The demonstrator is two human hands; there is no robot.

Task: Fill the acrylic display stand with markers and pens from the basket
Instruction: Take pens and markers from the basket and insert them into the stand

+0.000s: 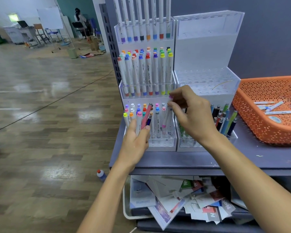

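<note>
While right grip (190, 113) pinches, marker (166, 118) hangs below

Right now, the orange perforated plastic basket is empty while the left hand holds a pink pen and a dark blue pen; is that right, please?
Not quite: the orange perforated plastic basket holds several white markers, as the head view shows. The left hand does hold a pink pen and a dark blue pen.

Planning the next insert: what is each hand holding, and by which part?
Left hand grips a pink pen and a dark blue pen by their lower ends. Right hand pinches a white marker by its top end.
</note>
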